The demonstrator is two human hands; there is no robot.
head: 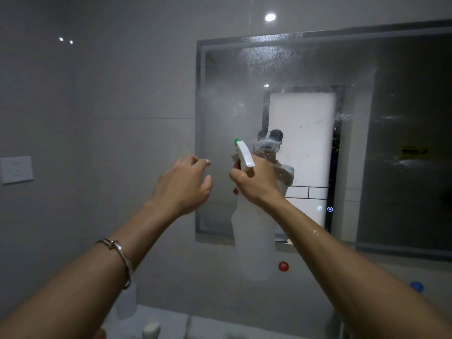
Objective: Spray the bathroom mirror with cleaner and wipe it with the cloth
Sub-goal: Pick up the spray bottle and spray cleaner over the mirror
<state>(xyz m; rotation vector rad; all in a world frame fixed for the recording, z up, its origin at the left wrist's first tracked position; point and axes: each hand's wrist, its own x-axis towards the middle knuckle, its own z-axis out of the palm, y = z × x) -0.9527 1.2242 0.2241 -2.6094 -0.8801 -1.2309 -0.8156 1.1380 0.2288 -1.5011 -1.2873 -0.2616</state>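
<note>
Translucent white spray bottle [254, 241] upright, green-tipped nozzle [237, 142] toward droplet-speckled wall mirror [305, 67]

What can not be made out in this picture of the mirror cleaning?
Head view only:
1. The cloth: not in view anywhere.
2. Trigger of the spray bottle: mostly hidden behind the right hand gripping the neck; squeezed or not, cannot tell.
3. The mirror: right side cut off by the picture edge.
4. The yellow mark in the mirror: blurred, unreadable.
5. The small bottle at the bottom edge: cut off, blurred.
</note>
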